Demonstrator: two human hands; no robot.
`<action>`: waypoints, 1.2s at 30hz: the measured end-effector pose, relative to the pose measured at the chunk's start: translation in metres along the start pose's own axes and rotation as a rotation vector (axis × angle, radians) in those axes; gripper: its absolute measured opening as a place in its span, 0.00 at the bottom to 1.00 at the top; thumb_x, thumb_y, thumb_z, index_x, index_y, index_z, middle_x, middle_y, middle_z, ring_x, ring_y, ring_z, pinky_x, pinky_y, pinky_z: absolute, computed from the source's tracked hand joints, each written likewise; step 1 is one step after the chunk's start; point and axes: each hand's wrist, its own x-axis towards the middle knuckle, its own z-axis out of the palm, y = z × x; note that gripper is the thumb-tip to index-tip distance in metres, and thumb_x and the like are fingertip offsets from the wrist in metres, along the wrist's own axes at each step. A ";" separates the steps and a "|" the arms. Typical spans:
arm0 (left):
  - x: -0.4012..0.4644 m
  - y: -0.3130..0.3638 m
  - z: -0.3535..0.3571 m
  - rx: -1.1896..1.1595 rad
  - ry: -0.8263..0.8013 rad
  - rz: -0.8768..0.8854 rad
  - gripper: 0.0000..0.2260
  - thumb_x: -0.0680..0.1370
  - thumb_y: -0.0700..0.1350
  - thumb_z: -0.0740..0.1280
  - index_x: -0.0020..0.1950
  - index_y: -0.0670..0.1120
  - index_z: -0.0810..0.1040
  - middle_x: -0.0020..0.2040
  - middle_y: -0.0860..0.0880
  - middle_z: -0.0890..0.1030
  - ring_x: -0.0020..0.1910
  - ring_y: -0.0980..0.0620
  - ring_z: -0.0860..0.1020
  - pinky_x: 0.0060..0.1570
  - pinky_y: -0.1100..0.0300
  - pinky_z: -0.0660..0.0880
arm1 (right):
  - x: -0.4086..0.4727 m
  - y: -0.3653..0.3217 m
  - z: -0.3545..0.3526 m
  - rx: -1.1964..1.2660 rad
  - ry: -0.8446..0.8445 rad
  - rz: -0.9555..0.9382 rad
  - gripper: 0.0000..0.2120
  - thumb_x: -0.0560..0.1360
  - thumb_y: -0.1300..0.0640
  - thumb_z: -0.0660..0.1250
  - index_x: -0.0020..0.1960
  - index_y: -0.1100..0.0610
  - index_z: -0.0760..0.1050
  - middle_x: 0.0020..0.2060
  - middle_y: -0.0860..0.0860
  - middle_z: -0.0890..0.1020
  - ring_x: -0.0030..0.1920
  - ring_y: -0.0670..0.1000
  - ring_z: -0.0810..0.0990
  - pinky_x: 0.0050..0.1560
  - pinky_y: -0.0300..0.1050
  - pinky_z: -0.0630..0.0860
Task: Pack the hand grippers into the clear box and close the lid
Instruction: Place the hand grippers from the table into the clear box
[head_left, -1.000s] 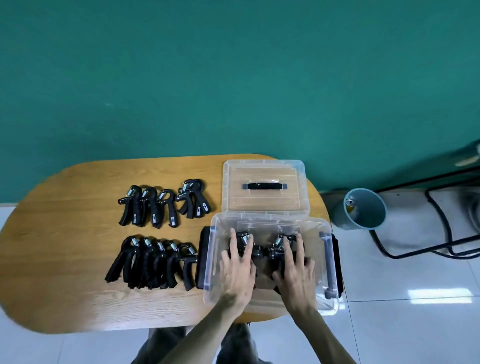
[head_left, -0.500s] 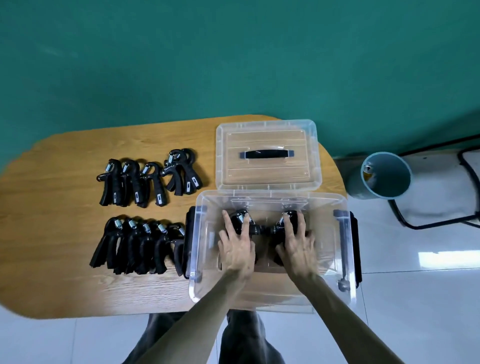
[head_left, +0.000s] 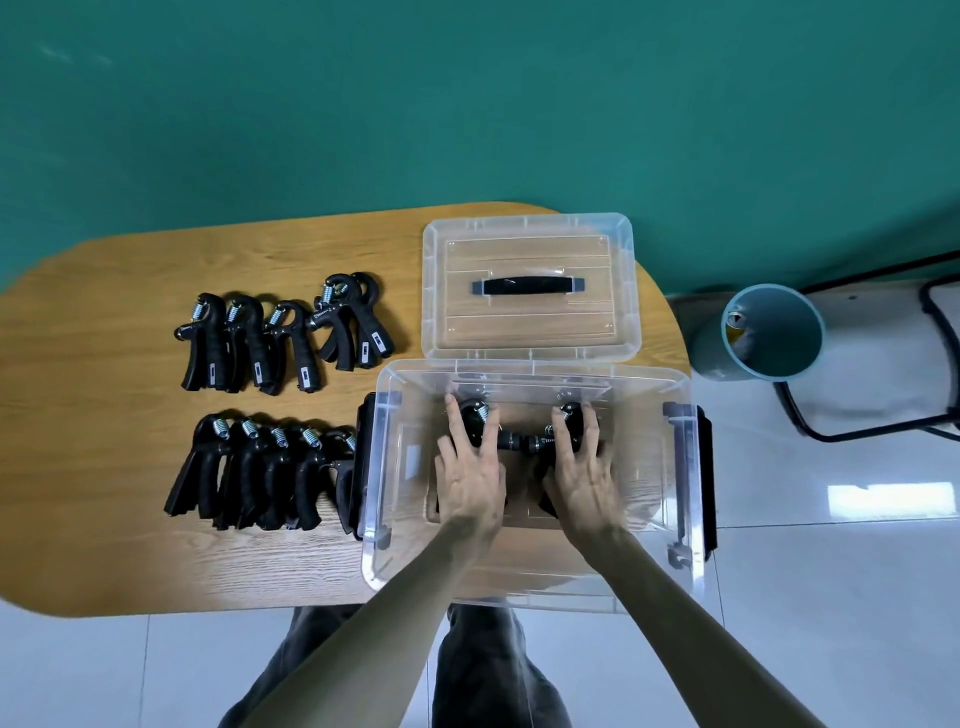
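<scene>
Reaching into the clear box (head_left: 670, 519), the left hand (head_left: 470, 480) and the right hand (head_left: 584, 478) each lie with fingers spread flat on a black hand gripper inside it (head_left: 511, 441), pressing rather than closing around it. Just beyond the fingertips the lid (head_left: 527, 332) lies on the wooden table (head_left: 104, 415). Left of the fingers, outside the box, two rows of hand grippers (head_left: 260, 467) wait.

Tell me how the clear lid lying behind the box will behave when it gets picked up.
The clear lid looks like thin moulded plastic, so it is probably light and may flex a little if lifted by one edge. Its black handle sits centred, so lifting there should keep it level. Lying flat on the table, it seems unlikely to roll or tip.
</scene>
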 end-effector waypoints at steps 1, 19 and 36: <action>-0.001 0.001 -0.001 0.007 -0.005 -0.002 0.37 0.81 0.42 0.63 0.83 0.56 0.44 0.79 0.35 0.32 0.56 0.46 0.67 0.59 0.51 0.70 | 0.000 0.000 0.002 -0.003 0.005 0.000 0.41 0.79 0.60 0.64 0.82 0.51 0.42 0.80 0.59 0.40 0.60 0.66 0.70 0.56 0.61 0.75; -0.035 -0.037 -0.106 0.056 0.231 0.298 0.29 0.84 0.52 0.54 0.82 0.44 0.50 0.83 0.43 0.51 0.75 0.40 0.64 0.70 0.43 0.67 | -0.023 -0.075 -0.080 -0.127 0.327 -0.037 0.27 0.79 0.49 0.60 0.77 0.50 0.62 0.72 0.61 0.67 0.70 0.64 0.67 0.71 0.64 0.62; -0.021 -0.214 -0.190 -0.012 0.173 0.131 0.28 0.85 0.53 0.49 0.83 0.44 0.49 0.83 0.44 0.45 0.76 0.44 0.63 0.71 0.48 0.67 | -0.005 -0.267 -0.067 -0.257 0.185 -0.175 0.28 0.84 0.45 0.48 0.82 0.51 0.50 0.78 0.61 0.59 0.74 0.66 0.64 0.72 0.65 0.64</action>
